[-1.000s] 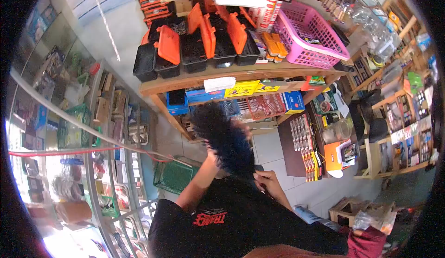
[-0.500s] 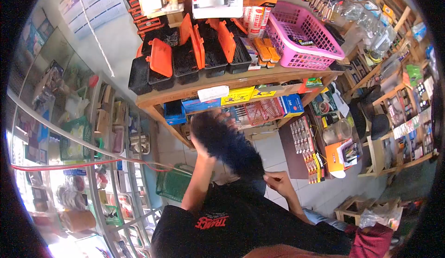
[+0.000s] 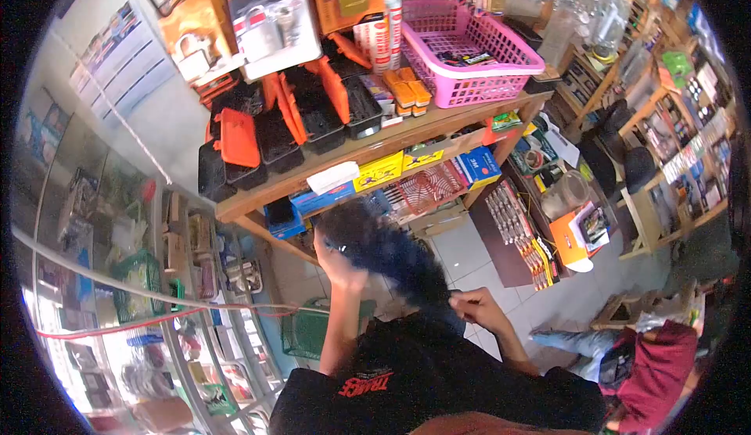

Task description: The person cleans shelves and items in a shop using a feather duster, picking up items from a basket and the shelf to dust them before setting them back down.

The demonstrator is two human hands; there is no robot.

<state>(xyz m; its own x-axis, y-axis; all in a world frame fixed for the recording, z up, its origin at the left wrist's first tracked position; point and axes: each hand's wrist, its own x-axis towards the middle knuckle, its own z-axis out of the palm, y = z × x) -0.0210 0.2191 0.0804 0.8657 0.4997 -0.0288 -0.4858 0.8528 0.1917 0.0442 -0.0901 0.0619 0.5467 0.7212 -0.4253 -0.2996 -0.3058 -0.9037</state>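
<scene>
A dark, fluffy feather duster [image 3: 391, 259] slants across the front of my body, blurred along its length. My right hand [image 3: 479, 308] is closed at its lower right end, fingers pinched together around what looks like the handle; the handle itself is mostly hidden. My left hand [image 3: 338, 269] is raised at the duster's upper left end, its palm against or just behind the feathers. Its fingers are covered by the feathers and blurred, so their grip does not show.
A wooden shelf [image 3: 391, 139] ahead carries black bins with orange lids [image 3: 240, 138], carded padlocks [image 3: 270, 32] and a pink basket [image 3: 489, 79]. Glass cabinets [image 3: 102, 224] line the left. A green crate [image 3: 307, 332] stands low. A person in a maroon shirt [image 3: 653, 376] is at lower right.
The view has shifted and tilted. Left fingers that showed beyond the feathers are now hidden. More of the person in maroon shows at right. The right hand keeps its place at the duster's end.
</scene>
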